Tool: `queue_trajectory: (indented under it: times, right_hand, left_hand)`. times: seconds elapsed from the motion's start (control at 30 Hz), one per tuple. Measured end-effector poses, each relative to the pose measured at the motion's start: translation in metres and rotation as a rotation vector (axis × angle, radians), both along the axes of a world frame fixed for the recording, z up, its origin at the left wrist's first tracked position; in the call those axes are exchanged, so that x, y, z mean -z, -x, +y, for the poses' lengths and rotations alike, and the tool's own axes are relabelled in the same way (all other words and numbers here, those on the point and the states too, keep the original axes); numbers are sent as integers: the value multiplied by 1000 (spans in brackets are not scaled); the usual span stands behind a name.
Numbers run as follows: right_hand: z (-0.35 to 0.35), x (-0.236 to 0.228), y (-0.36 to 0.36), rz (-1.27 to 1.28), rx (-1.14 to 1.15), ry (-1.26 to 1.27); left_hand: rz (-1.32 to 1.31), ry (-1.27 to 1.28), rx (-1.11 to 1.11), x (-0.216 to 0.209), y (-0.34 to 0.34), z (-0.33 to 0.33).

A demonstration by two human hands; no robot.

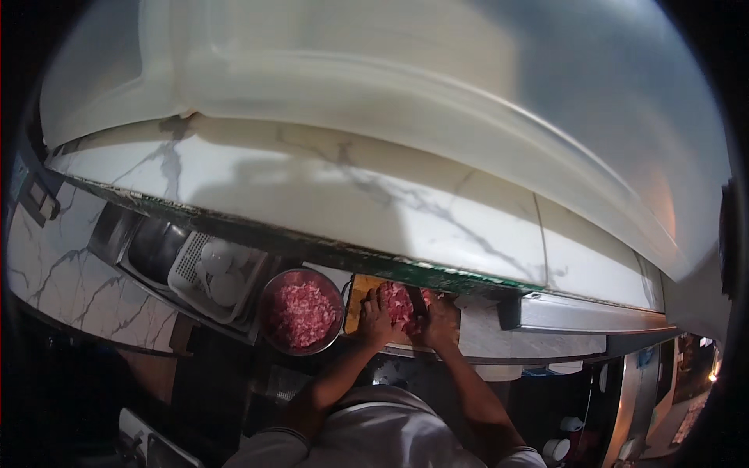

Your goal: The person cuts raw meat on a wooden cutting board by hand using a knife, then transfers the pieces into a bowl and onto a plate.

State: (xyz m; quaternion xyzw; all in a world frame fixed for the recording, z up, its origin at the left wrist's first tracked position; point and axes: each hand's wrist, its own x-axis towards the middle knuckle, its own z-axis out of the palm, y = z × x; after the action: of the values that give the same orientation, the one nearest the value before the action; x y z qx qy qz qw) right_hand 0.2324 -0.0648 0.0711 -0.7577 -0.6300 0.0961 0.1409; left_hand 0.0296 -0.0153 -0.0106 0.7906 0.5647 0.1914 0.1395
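Both hands press on a heap of pink minced raw meat [396, 303] lying on an orange-brown wooden cutting board [356, 300] at the edge of the white marble surface [484, 337]; the left hand [376, 320] cups its near left side, grip spread flat; the right hand [439, 321] flanks it likewise; gathering looks under way; a round steel bowl of mince [302, 312] sits just left; a white perforated basket [209, 273] holds pale dishes.

Seen from above: left hand [376, 321] and right hand [439, 323] press a mound of minced meat [397, 303] on a cutting board [356, 300]; steel bowl [267, 300] of mince at nine o'clock.
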Motion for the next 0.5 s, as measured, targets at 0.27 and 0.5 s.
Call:
queue_trajectory:
  times: [0.27, 0.5]
  right_hand:
    - [-38, 113, -143, -77, -7, -429]
    - [-8, 38, -46, 131, -28, 1]
  left_hand:
    - [56, 55, 209, -44, -67, -20]
    - [50, 58, -26, 12, -8, 13]
